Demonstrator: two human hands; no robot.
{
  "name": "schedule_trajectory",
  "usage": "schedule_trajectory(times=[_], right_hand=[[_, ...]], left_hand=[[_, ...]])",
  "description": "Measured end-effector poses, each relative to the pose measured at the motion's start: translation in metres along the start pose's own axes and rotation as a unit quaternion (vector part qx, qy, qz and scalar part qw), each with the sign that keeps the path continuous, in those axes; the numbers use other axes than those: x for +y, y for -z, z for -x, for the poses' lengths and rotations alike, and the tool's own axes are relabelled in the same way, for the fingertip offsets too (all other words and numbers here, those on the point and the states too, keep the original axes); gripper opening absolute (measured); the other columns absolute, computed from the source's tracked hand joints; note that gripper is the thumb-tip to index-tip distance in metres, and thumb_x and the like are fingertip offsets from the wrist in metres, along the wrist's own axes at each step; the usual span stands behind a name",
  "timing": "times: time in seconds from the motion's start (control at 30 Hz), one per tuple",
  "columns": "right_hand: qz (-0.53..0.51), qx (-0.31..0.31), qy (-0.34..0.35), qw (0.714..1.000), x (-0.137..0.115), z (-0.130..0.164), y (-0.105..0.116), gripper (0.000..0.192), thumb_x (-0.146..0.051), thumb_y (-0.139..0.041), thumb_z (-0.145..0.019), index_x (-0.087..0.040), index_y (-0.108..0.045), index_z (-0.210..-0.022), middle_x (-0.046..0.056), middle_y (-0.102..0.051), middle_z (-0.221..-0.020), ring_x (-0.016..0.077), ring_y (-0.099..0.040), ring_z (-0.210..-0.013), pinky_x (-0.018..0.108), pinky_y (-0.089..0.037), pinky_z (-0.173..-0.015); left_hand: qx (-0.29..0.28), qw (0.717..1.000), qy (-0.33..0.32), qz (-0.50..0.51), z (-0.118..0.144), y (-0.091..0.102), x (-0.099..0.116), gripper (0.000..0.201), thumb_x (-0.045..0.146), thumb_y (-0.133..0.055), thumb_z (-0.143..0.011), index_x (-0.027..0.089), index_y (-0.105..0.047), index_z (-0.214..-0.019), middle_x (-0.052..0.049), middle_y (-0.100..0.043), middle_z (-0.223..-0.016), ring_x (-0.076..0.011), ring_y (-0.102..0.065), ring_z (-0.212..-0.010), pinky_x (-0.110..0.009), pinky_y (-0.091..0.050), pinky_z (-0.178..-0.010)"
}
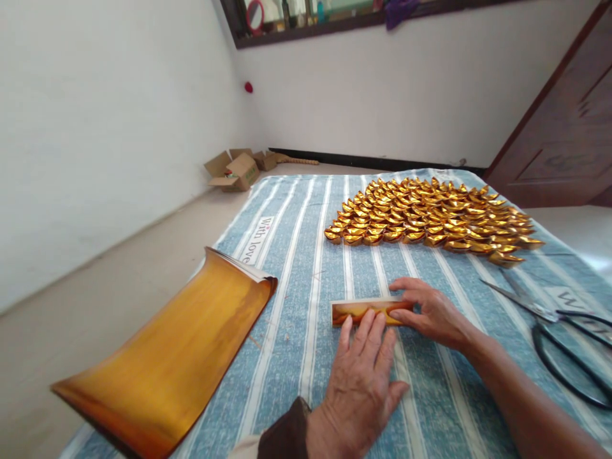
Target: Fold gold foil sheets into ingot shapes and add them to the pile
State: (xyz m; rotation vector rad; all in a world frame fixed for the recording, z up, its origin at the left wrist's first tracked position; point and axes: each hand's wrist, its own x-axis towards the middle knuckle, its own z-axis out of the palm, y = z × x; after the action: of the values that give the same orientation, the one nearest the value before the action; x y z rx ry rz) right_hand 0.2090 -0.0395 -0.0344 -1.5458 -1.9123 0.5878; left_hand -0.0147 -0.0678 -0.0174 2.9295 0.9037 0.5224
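Observation:
A narrow folded strip of gold foil paper with a pale upper edge lies on the cloth in front of me. My left hand rests flat, its fingers outstretched and the fingertips on the strip's lower edge. At the strip's right end, my right hand pinches the paper between thumb and fingers, hiding that end. To the left lies a stack of large gold foil sheets, its edges curling up. Beyond my hands, many small boat-shaped folded gold foil ingots stand packed together.
Black-handled scissors lie partly open at the right, blades toward my right hand. A blue-and-white striped cloth covers the table. Open cardboard boxes sit on the floor by the back wall. A brown door stands at the right.

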Motion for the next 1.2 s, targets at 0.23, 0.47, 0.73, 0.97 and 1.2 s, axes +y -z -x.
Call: schedule_trajectory(times=[0.23,0.47,0.73,0.97,1.2], right_hand=[[0.007,0.021,-0.001,1.0,0.001,0.0,-0.003,0.012,-0.031,-0.068,-0.079,-0.02,-0.066,-0.078,0.011,-0.065,-0.115,0.0274,-0.06,-0.109,0.046,-0.048,-0.095],[0.058,0.123,0.07,0.988,-0.003,0.002,-0.007,0.026,-0.027,-0.068,-0.081,-0.016,-0.063,-0.104,0.013,-0.067,-0.108,0.0261,-0.061,-0.103,0.044,-0.051,-0.09],[0.138,0.105,0.164,0.971,-0.032,0.003,-0.003,0.019,-0.018,-0.052,-0.092,-0.017,-0.064,-0.079,0.008,-0.066,-0.085,0.0194,-0.059,-0.085,0.035,-0.047,-0.078],[0.148,0.071,0.14,0.976,-0.028,0.003,-0.008,0.024,-0.023,-0.05,-0.094,-0.017,-0.066,-0.077,0.007,-0.064,-0.083,0.0194,-0.057,-0.085,0.035,-0.043,-0.078],[0.16,0.053,0.123,0.978,-0.027,0.002,-0.01,0.025,-0.022,-0.049,-0.095,-0.017,-0.064,-0.076,0.006,-0.062,-0.081,0.019,-0.055,-0.082,0.034,-0.042,-0.076]], left_hand=[[-0.017,1.0,0.012,0.014,-0.002,-0.003,-0.003,0.062,0.055,-0.048,-0.093,0.01,-0.047,-0.136,-0.016,-0.046,-0.146,-0.0332,-0.039,-0.137,-0.062,-0.038,-0.106],[-0.021,0.999,0.017,0.018,-0.003,-0.005,-0.006,0.063,0.057,-0.045,-0.093,0.011,-0.047,-0.136,-0.015,-0.048,-0.144,-0.0339,-0.042,-0.134,-0.063,-0.039,-0.104],[-0.014,1.0,-0.003,0.011,-0.003,-0.01,-0.013,0.065,0.056,-0.049,-0.092,0.01,-0.045,-0.138,-0.016,-0.047,-0.144,-0.0341,-0.043,-0.134,-0.06,-0.038,-0.105],[-0.007,1.0,-0.015,-0.003,-0.003,-0.014,-0.016,0.068,0.047,-0.058,-0.089,0.007,-0.04,-0.14,-0.019,-0.047,-0.144,-0.0367,-0.044,-0.132,-0.064,-0.04,-0.1],[0.0,1.0,-0.01,0.009,-0.003,-0.019,-0.018,0.067,0.048,-0.058,-0.089,0.008,-0.04,-0.14,-0.019,-0.048,-0.143,-0.0369,-0.041,-0.134,-0.065,-0.036,-0.103]])
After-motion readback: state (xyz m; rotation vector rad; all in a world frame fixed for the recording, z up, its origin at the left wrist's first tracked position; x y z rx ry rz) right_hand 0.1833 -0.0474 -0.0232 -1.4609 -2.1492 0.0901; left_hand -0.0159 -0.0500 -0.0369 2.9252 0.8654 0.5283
